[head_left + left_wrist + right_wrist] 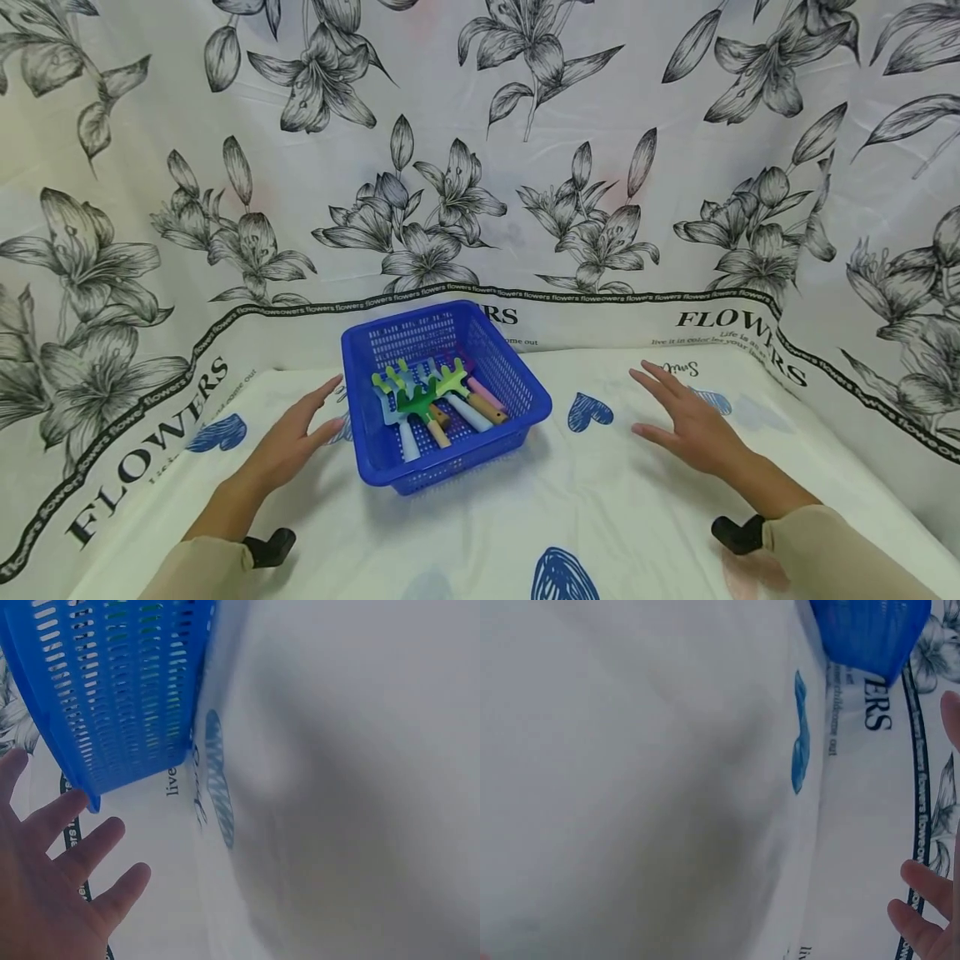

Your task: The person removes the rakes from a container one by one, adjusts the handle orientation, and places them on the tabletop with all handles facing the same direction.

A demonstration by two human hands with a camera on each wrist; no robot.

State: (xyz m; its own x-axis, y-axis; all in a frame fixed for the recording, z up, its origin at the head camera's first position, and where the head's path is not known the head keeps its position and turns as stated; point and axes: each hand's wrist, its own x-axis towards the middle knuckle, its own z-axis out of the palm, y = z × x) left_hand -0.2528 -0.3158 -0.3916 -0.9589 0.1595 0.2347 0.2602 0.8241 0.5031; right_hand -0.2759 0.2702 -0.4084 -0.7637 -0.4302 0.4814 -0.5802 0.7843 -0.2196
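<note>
A blue perforated plastic basket (457, 469) sits left of centre on the cloth. Inside it lie several small hand tools, among them a dark green fork-like head (417, 402) on a wooden handle and a lighter green one (452, 379). A pink handle (485, 392) and pale blue handles (408, 440) show too. My left hand (288, 437) hovers beside the basket's left side, fingers spread and holding nothing; in the left wrist view its fingertips overlap the basket's rim (94, 801). Well to the basket's right, my right hand (690, 425) is raised over the cloth, fingers extended, with nothing in it.
A white cloth (480, 533) with blue heart prints covers the table. Behind it hangs a white curtain (510, 183) printed with black lilies and a dark lettered band. A black strap piece (738, 533) juts from the right wrist, and a similar one (272, 548) from the left.
</note>
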